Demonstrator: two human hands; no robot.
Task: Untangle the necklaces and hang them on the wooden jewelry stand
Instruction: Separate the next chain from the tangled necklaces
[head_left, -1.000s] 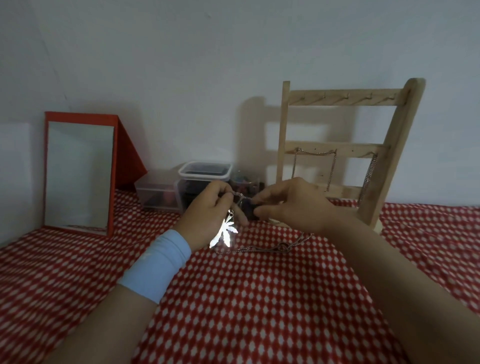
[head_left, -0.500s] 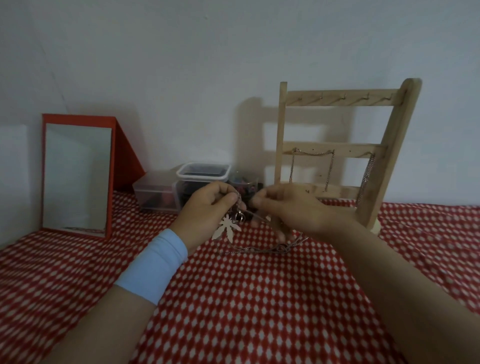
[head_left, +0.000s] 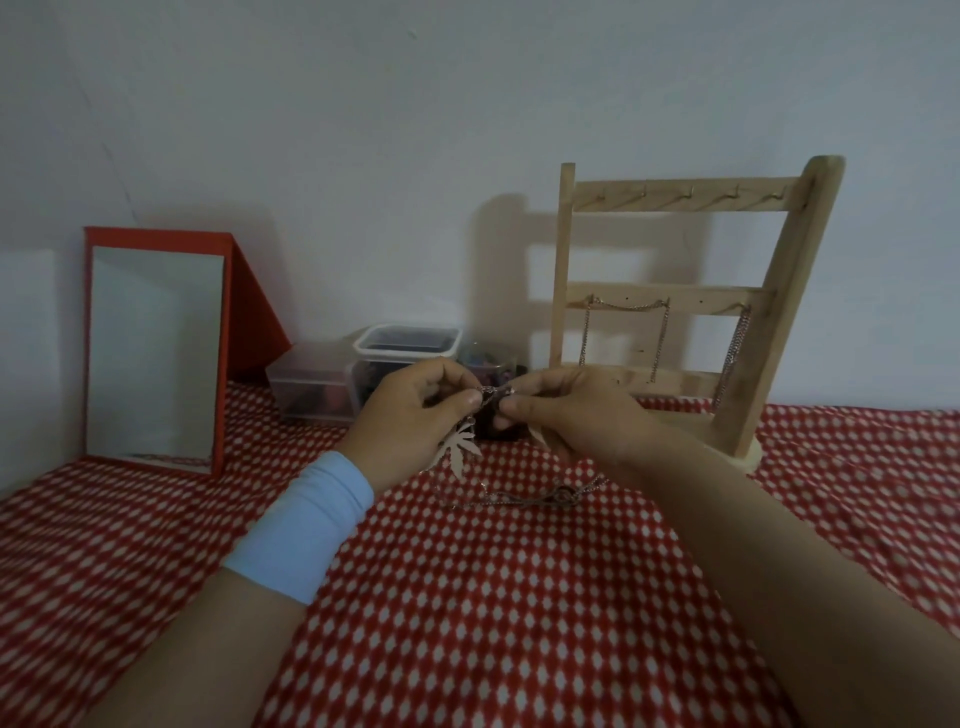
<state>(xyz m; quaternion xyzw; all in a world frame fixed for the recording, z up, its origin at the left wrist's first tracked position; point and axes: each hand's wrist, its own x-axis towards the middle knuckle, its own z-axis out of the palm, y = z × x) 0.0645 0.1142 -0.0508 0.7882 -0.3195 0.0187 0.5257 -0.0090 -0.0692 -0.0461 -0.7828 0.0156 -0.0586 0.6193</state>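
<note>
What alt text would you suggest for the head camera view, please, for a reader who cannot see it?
A left hand and a right hand pinch a tangled necklace, its leaf pendant dangling over a red checked cloth. Behind, a wooden jewelry stand holds chains on its middle bar, and a red-framed mirror stands against the wall.

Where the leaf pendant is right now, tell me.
Head view, near centre: the leaf pendant dangles from the necklace pinched between the left hand and right hand, just under the left hand, above the red checked cloth.
</note>
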